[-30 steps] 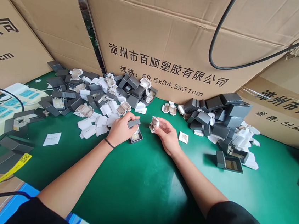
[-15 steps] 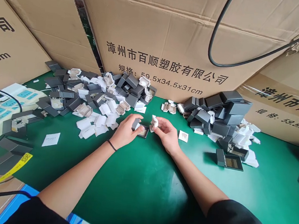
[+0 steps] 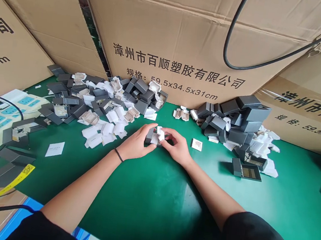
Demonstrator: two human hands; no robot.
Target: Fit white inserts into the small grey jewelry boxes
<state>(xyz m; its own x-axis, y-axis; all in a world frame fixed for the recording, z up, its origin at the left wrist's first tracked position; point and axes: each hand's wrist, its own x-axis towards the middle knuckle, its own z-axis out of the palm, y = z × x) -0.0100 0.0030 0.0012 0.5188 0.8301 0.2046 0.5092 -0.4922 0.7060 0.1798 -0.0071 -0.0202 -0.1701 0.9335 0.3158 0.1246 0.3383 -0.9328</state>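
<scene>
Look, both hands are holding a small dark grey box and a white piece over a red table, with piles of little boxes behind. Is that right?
Nearly. The table is green, not red, as the head view shows. The left hand and right hand do meet over it, holding a small dark grey box and a white piece, with piles of little grey boxes behind.

Bare green mat (image 3: 152,195) from 4 to 8 o'clock gives open passage. Box piles (image 3: 99,102) at 10 and (image 3: 235,120) at 2 o'clock, backed by cartons (image 3: 180,42) at 12, obstruct.
</scene>
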